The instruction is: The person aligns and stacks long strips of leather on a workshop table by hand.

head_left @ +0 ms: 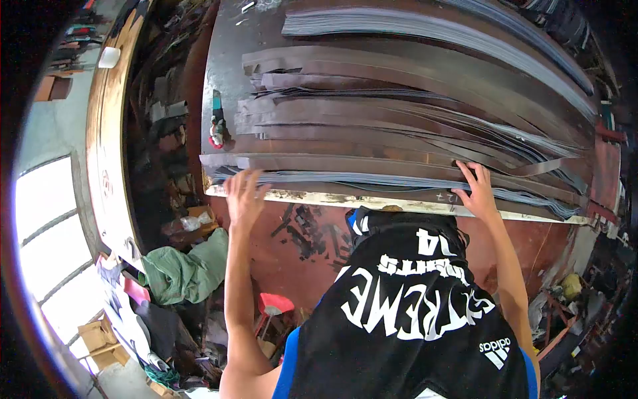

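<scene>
A stack of long dark strips, with bluish-grey edges, lies along the table's near edge. Over its left end is my left hand, slightly blurred, its fingers apart and nothing visible in them. My right hand rests on the same stack farther right, fingers stretched out and thumb spread away. Just behind, a flat brown strip runs the length of the table. Beyond it lie further bundles of strips, fanned and loosely curved toward the right. The undersides of both hands are hidden.
A tool with a teal blade-like end and red tip lies at the table's left. A large stack of strips sits at the back. Dark scraps litter the reddish floor. Green cloth and a red dustpan-like object are at lower left.
</scene>
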The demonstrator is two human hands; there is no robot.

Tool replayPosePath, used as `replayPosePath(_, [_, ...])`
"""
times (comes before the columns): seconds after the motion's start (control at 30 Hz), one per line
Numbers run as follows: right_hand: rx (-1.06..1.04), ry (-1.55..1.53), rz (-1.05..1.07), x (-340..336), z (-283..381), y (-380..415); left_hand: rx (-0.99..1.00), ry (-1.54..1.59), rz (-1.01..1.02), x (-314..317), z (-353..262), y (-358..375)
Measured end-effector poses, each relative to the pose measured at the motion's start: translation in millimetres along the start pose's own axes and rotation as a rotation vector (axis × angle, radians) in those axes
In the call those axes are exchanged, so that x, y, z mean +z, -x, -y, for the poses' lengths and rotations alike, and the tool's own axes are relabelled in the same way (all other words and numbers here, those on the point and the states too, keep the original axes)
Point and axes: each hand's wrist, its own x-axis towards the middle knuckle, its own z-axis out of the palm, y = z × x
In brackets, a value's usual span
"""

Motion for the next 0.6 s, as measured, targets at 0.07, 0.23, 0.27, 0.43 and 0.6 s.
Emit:
replayPosePath(0.07, [-0.007,-0.006,0.003,-1,0,0,0.155,0.076,0.002,10,-36,-11])
replayPosePath(0.23, [0.023,0.022,0.008,0,-1,2,0.172,0.127,0.02,38,-66,-19])
replayPosePath(0.27, [0.024,0.019,0.009,1,-2,2,0.165,0.116,0.014,41,-64,-17])
replayPosePath(0.43, [0.042,0.009,0.029,3,-2,3,0.129,0.003,-0.051,34,-42,-1])
replayPosePath(0.6, [0.046,0.004,0.045,0,-3,1,-0.056,-0.108,0.008,19,36,18])
